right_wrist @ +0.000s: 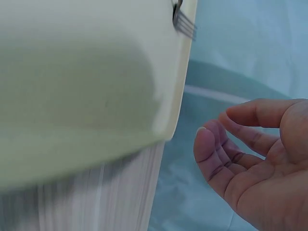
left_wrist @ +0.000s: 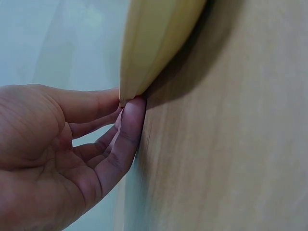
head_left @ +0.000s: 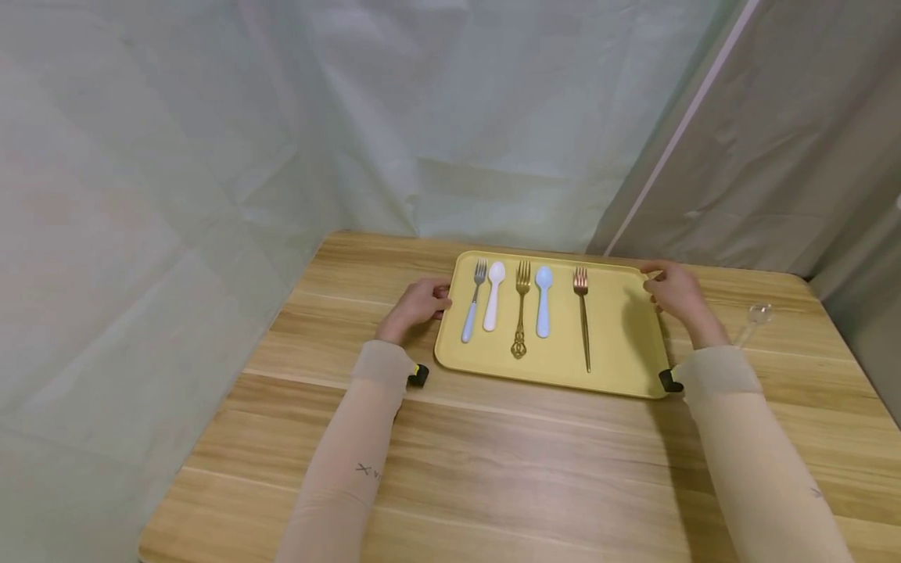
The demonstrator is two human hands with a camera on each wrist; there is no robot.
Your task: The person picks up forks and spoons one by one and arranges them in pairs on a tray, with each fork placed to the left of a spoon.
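A yellow tray (head_left: 626, 344) lies on a wooden table (head_left: 493, 453). On it, in a row, are a silver fork with a pale blue handle (head_left: 472, 317), a white spoon (head_left: 493, 297), a gold fork (head_left: 521, 313), a light blue spoon (head_left: 543, 301) and a rose-gold fork (head_left: 583, 324). My left hand (head_left: 438, 299) is at the tray's left edge; in the left wrist view its fingertips (left_wrist: 132, 108) touch the tray's rim (left_wrist: 154, 38). My right hand (head_left: 656, 288) hovers by the far right corner. In the right wrist view its loosely curled fingers (right_wrist: 211, 139) stay apart from the tray (right_wrist: 72, 72).
A small clear glass utensil (head_left: 755, 319) lies on the table to the right of the tray. Pale sheeting (head_left: 450, 117) hangs behind and to the left of the table. Bare wood stretches in front of the tray.
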